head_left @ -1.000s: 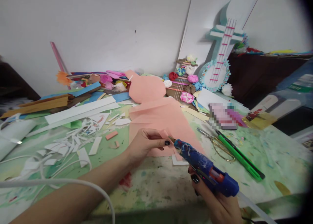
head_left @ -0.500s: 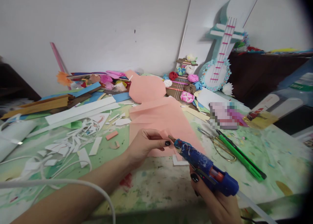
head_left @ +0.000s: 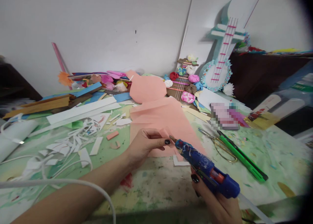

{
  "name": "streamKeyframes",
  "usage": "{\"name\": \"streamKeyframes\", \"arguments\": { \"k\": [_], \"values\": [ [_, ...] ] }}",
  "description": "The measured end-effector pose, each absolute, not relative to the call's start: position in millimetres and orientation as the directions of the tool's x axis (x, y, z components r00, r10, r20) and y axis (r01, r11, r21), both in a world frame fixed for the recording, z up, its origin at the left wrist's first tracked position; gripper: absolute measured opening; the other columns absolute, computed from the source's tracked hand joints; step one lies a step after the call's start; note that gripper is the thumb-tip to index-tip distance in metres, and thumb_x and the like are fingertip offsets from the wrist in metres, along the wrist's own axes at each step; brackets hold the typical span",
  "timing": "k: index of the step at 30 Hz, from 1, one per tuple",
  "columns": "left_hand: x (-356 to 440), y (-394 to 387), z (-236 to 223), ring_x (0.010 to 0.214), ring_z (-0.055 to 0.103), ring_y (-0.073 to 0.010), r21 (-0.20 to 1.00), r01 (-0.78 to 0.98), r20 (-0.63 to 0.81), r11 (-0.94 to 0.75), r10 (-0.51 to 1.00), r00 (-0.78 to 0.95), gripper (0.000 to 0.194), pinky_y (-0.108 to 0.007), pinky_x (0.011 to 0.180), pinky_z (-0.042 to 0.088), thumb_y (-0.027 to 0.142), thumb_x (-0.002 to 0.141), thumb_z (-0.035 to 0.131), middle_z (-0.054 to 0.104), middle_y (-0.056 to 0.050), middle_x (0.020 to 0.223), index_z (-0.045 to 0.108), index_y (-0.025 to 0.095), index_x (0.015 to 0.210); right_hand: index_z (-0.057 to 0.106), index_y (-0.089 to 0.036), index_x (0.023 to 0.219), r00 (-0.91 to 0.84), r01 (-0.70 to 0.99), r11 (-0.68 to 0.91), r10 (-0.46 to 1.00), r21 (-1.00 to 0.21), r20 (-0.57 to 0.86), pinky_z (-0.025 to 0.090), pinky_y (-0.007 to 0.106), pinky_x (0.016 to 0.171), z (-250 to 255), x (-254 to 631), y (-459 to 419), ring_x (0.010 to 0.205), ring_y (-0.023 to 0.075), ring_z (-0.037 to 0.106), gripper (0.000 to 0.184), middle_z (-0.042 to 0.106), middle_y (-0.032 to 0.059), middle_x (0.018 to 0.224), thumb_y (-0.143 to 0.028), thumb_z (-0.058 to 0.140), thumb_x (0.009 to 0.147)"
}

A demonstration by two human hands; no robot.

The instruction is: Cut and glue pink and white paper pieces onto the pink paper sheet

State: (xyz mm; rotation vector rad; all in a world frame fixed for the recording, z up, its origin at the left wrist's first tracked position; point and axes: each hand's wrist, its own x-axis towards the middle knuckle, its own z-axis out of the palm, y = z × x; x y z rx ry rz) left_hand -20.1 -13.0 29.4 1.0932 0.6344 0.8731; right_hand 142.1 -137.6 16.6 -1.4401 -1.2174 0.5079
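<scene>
In the head view, my left hand (head_left: pixel 146 144) pinches a small folded piece of pink paper (head_left: pixel 164 133) between thumb and fingers. My right hand (head_left: pixel 215 198) is wrapped round a blue hot glue gun (head_left: pixel 200 162), smeared with dried glue. The gun's nozzle points up and left, very close to the pink piece; whether they touch I cannot tell. A clear glue stick (head_left: pixel 255 208) sticks out of the gun's rear. Beneath and behind my left hand lies a large pink paper sheet (head_left: pixel 156 115), with a rounded pink cut-out (head_left: pixel 148 89) beyond it.
Scissors (head_left: pixel 223 149) and a green utility knife (head_left: pixel 244 159) lie at the right. White paper scraps (head_left: pixel 66 146) and a white cable (head_left: pixel 80 182) spread at the left. Paper flowers (head_left: pixel 188 97) and a craft lute (head_left: pixel 220 61) stand along the wall. A plastic bottle (head_left: pixel 297 90) is far right.
The whole view has shifted very slightly. Both hands, the pink piece and the glue gun keep nearly the same positions.
</scene>
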Motion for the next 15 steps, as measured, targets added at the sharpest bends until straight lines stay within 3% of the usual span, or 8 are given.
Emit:
{"name": "streamKeyframes", "arguments": {
  "k": [7,15],
  "values": [
    [-20.8,-12.6,32.5,0.073,0.061,-0.0150,0.943,-0.268,-0.039,0.197,0.866,0.499,0.014,-0.020,0.058,0.042,0.026,0.063,0.080,0.070,-0.008,0.076,0.072,0.014,0.065,0.065,-0.018,0.076,0.357,0.419,0.133,0.885,-0.898,0.298,0.045,0.023,0.048,20.2,142.3,-139.9,0.052,0.0152,0.054,0.026,0.060,0.0024,0.058,-0.043,0.059,0.080],
    [-20.4,-11.7,32.8,0.073,0.060,-0.0142,0.926,-0.300,-0.066,0.231,0.879,0.472,0.016,-0.020,0.058,0.043,0.025,0.062,0.081,0.069,-0.007,0.078,0.072,0.013,0.067,0.066,-0.019,0.079,0.373,0.415,0.107,0.886,-0.903,0.276,0.045,0.023,0.045,19.7,143.2,-142.0,0.050,0.0157,0.054,0.026,0.059,0.0022,0.056,-0.043,0.058,0.080]
  ]
}}
